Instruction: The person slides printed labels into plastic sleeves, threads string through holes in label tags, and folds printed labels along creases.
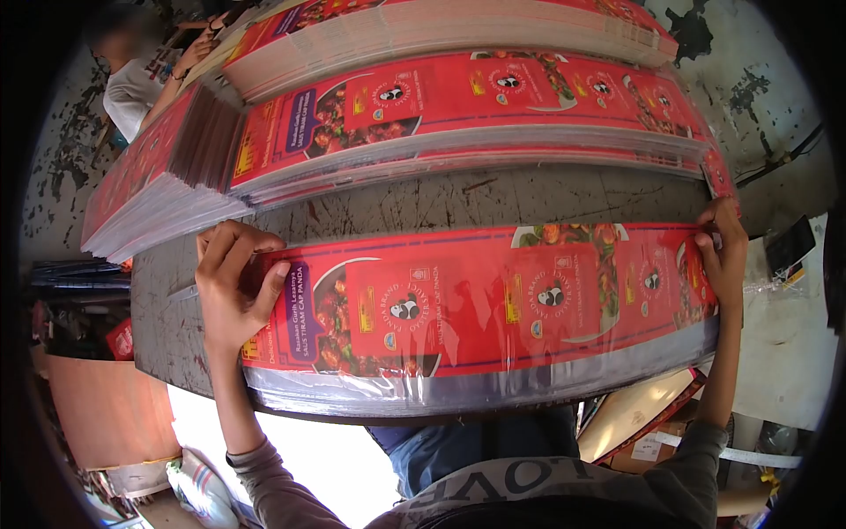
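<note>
A long stack of red printed plastic sheets (476, 309), with panda logos and food pictures, lies along the near edge of the dark table. My left hand (231, 269) grips its left end, fingers curled at the far corner and thumb over the printed top. At the opposite end, my right hand (724, 247) holds the far right corner with bent fingers and thumb. Clear film shows along the stack's front side, and the top sheet is shiny and slightly wrinkled. How many sheets each hand pinches cannot be made out.
Behind lies another long stack of red printed sheets (458, 101), with a further stack (441, 44) beyond it. A shorter pile (145, 172) stands at the left. The scratched tabletop (476, 198) shows between the stacks. Another person (137, 88) is at the upper left.
</note>
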Action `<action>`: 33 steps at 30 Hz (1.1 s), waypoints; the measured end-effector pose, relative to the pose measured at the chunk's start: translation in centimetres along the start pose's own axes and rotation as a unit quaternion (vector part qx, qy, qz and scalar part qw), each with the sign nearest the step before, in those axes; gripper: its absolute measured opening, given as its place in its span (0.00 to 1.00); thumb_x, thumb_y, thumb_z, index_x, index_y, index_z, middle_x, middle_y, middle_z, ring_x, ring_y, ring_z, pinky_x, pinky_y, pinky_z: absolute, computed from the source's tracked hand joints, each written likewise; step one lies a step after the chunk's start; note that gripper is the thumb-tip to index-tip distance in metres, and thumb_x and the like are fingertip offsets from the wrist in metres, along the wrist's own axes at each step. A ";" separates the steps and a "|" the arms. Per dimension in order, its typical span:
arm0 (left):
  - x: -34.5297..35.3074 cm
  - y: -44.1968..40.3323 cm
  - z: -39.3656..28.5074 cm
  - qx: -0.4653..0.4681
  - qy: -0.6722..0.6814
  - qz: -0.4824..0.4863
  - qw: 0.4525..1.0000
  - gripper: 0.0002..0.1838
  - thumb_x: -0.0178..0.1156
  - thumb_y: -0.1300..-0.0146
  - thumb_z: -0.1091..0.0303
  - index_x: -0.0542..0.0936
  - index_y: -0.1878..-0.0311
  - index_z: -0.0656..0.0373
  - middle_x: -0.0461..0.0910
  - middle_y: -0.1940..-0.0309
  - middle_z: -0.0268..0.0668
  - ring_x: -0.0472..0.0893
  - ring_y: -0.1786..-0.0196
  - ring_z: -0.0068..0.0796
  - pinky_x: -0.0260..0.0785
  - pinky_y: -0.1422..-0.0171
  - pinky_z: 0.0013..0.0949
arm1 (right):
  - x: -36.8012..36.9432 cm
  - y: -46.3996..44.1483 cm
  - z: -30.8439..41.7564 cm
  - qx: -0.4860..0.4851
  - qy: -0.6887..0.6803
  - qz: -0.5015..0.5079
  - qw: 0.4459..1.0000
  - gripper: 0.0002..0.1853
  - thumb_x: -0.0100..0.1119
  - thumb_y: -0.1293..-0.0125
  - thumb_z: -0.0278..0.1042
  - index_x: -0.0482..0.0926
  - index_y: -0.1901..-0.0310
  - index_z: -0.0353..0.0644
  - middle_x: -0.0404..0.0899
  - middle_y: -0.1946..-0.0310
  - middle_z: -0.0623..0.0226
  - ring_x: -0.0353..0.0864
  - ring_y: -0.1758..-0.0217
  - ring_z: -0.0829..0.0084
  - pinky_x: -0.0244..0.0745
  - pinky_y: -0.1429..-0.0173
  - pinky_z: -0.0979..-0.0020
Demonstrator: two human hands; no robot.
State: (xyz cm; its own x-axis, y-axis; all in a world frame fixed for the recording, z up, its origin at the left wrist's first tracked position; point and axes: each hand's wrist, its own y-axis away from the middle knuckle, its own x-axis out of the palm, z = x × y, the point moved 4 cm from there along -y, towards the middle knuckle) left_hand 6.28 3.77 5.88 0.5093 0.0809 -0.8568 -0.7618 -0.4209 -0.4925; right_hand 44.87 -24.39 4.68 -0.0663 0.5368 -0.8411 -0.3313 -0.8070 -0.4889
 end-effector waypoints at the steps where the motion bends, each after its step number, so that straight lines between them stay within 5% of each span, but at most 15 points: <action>1: -0.1 0.0 -0.1 0.000 0.000 -0.001 1.000 0.13 0.59 0.51 0.60 0.76 0.72 0.62 0.72 0.75 0.37 0.69 0.68 0.33 0.59 0.57 0.32 | 0.0 0.0 0.0 0.001 -0.012 0.011 1.000 0.26 0.49 0.42 0.57 0.68 0.70 0.34 0.64 0.74 0.61 0.67 0.71 0.63 0.61 0.67 0.68; 9: 0.5 0.2 -0.1 -0.048 0.064 0.026 0.996 0.15 0.65 0.60 0.62 0.76 0.69 0.61 0.72 0.71 0.37 0.70 0.66 0.36 0.60 0.59 0.33 | 0.1 -0.4 0.3 -0.032 0.016 0.031 0.999 0.31 0.44 0.43 0.64 0.67 0.68 0.34 0.63 0.73 0.61 0.65 0.70 0.62 0.60 0.66 0.68; 26: 0.7 -0.1 -0.2 -0.023 0.035 0.020 0.999 0.14 0.66 0.58 0.63 0.74 0.73 0.60 0.70 0.75 0.35 0.68 0.71 0.33 0.56 0.63 0.32 | 0.2 -0.5 -0.2 -0.001 -0.014 0.017 1.000 0.17 0.60 0.46 0.40 0.67 0.70 0.35 0.65 0.78 0.63 0.64 0.77 0.67 0.61 0.71 0.71; 30: 0.7 -0.1 -0.2 -0.020 0.041 0.026 0.999 0.13 0.66 0.58 0.64 0.74 0.73 0.60 0.69 0.75 0.35 0.68 0.71 0.32 0.56 0.63 0.32 | 0.3 -0.5 -0.3 0.011 -0.033 0.027 0.999 0.17 0.62 0.48 0.40 0.66 0.72 0.35 0.63 0.79 0.64 0.63 0.79 0.70 0.60 0.73 0.72; 33: 0.7 -0.1 -0.3 -0.028 0.053 0.039 0.997 0.13 0.66 0.58 0.65 0.74 0.72 0.60 0.69 0.74 0.36 0.68 0.71 0.33 0.57 0.62 0.32 | 0.5 -0.5 -0.6 0.022 -0.044 0.041 0.998 0.23 0.58 0.45 0.49 0.63 0.75 0.35 0.59 0.80 0.66 0.60 0.79 0.73 0.57 0.73 0.74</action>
State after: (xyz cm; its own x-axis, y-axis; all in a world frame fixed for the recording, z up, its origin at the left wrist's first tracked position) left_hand 6.84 3.65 5.40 0.4905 -0.0491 -0.8701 -0.7790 -0.4722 -0.4125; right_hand 45.58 -23.89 4.33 -0.1765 0.4908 -0.8532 -0.3618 -0.8385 -0.4075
